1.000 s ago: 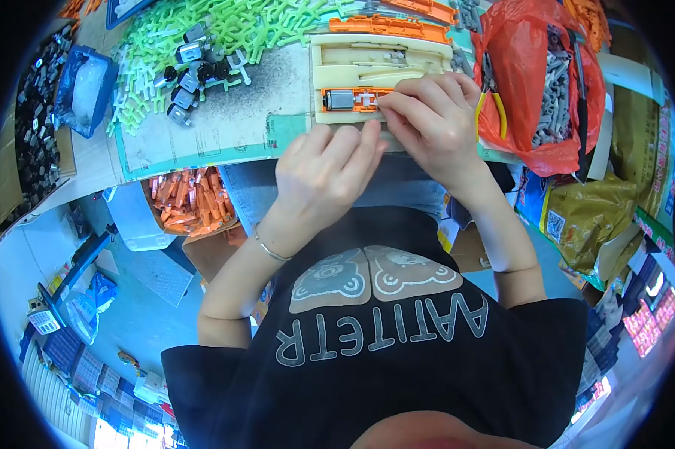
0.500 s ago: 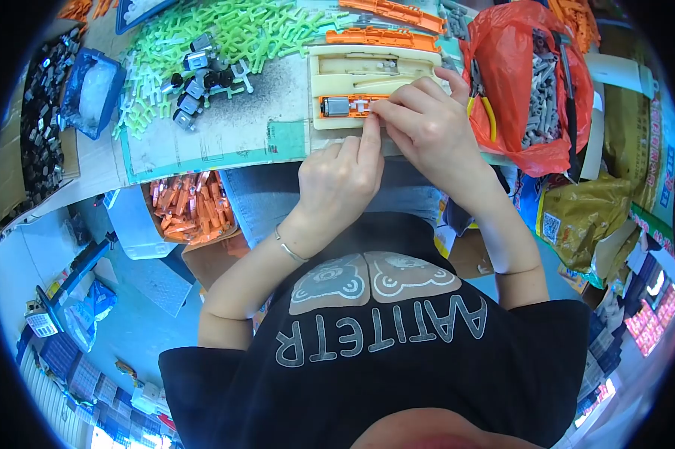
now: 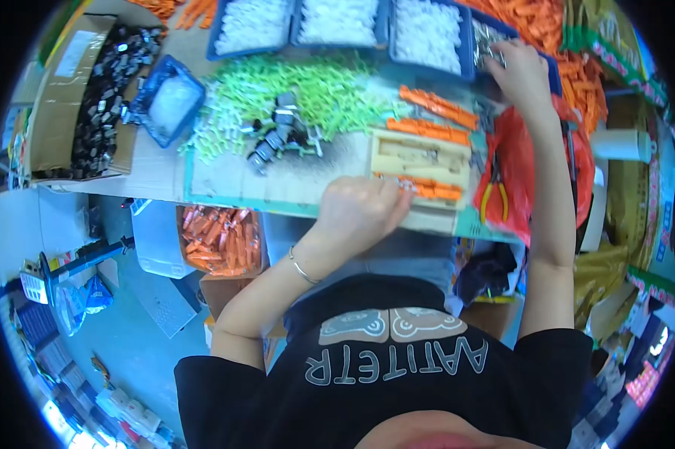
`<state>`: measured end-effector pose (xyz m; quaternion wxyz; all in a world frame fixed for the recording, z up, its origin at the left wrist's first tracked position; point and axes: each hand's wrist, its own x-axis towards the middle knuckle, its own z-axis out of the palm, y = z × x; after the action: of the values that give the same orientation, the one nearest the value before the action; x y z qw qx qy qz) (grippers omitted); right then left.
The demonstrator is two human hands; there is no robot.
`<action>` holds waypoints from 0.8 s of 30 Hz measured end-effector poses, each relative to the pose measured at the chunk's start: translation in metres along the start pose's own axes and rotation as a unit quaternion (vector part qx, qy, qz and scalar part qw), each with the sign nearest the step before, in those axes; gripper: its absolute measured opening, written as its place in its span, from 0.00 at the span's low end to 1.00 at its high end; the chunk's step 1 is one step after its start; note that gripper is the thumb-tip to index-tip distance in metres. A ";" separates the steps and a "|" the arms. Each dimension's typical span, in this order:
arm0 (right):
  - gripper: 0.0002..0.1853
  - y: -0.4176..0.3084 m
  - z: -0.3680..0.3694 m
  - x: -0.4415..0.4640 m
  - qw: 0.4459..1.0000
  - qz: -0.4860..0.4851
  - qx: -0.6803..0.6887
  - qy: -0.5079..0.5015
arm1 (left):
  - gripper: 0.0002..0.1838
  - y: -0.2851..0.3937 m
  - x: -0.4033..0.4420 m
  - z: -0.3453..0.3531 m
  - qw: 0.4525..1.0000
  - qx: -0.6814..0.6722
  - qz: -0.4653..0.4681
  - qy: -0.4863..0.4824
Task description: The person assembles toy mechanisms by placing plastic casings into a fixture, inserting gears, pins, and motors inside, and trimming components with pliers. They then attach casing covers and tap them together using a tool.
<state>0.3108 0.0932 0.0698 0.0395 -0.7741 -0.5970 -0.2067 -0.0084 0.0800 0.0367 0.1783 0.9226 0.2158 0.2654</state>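
Note:
My left hand (image 3: 361, 213) is curled at the near edge of a cream holding block (image 3: 421, 156). Its fingertips rest on an orange plastic housing (image 3: 441, 188) lying in the block's front slot, and the hand covers the housing's left end. My right hand (image 3: 523, 75) is stretched to the far right, with bent fingers down in a blue bin of small shiny metal parts (image 3: 488, 39). Whatever lies between those fingertips is too small to make out. Two more orange housings (image 3: 436, 105) lie just behind the block.
Blue bins of white parts (image 3: 345, 22) line the back. Green plastic pieces (image 3: 300, 90) and several small motors (image 3: 277, 135) lie left of the block. On the right are a red bag (image 3: 513, 176) and yellow-handled pliers (image 3: 494, 200). A carton of dark parts (image 3: 98, 120) stands far left.
My right hand has left the orange housing and reached up and right into the metal-parts bin. The left hand stays at the housing. The view has shifted, showing more of the back.

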 end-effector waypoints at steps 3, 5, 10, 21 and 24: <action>0.09 -0.001 0.004 0.025 0.987 0.024 -0.024 -0.154 | 0.08 -0.017 0.012 -0.013 0.999 -0.050 -0.005 -0.014; 0.07 -0.002 0.011 0.029 0.990 0.014 -0.004 -0.138 | 0.09 -0.037 0.026 -0.034 0.997 -0.019 -0.019 0.079; 0.06 -0.001 0.015 0.025 0.991 0.023 0.038 -0.124 | 0.10 -0.120 0.080 -0.080 0.968 0.054 -0.227 0.089; 0.06 -0.031 -0.016 -0.001 0.916 0.113 0.385 0.020 | 0.07 -0.230 0.150 -0.058 0.947 0.303 -0.105 -0.019; 0.04 -0.049 -0.039 -0.011 0.880 0.086 0.466 0.037 | 0.07 -0.224 0.144 -0.063 0.956 0.283 -0.079 -0.009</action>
<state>0.2523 0.0851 0.0920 0.4355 -0.7061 -0.5538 0.0714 -0.0021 0.3530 0.0472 -0.0683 0.9176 0.3525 0.1707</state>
